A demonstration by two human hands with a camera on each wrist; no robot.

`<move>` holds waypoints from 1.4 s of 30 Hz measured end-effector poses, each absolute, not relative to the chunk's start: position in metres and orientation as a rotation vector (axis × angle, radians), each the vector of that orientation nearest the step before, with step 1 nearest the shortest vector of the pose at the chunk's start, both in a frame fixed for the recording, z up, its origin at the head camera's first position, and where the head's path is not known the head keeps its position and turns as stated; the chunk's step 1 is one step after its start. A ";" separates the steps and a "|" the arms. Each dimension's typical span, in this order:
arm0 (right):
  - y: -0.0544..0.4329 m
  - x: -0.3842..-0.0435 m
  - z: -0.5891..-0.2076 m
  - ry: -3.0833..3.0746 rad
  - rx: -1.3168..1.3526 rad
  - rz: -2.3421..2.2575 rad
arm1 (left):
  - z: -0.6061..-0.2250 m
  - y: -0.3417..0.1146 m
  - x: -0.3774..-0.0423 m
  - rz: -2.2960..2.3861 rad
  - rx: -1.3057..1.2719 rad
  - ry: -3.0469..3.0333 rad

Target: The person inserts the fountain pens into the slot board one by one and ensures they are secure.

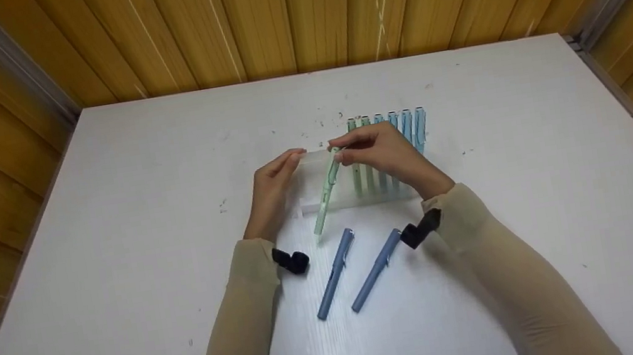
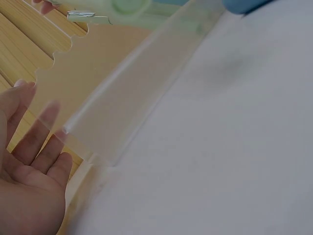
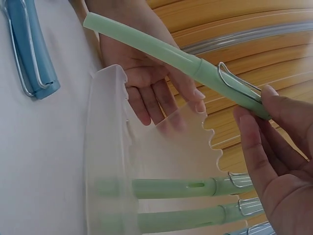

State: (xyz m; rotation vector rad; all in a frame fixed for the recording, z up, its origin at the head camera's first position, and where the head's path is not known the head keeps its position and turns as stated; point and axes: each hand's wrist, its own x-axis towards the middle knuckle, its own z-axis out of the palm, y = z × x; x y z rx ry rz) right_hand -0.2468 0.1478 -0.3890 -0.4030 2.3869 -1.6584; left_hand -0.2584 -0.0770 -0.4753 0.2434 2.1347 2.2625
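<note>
My right hand [image 1: 390, 150] pinches a light green pen [image 1: 325, 198] near its clip end, between thumb and fingers. The pen slants down toward me, over the left part of a translucent plastic pen stand [image 1: 330, 206]. At the stand's left edge, my left hand [image 1: 272, 194] grips the scalloped back panel [image 3: 168, 139] between thumb and fingers. Two light green pens [image 3: 171, 188] lie side by side in the stand, with several blue pens [image 1: 420, 123] to their right. The right hand partly hides this row in the head view.
Two blue-grey pens [image 1: 335, 276] [image 1: 377, 271] lie slanted on the white table [image 1: 115, 266], between my forearms and nearer me than the stand. Small dark specks dot the tabletop. Wood-patterned walls [image 1: 316, 12] stand behind and beside the table.
</note>
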 end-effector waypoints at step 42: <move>0.151 -0.257 -0.346 2.711 -0.616 -1.380 | -0.475 -0.074 -0.260 2.211 0.168 2.229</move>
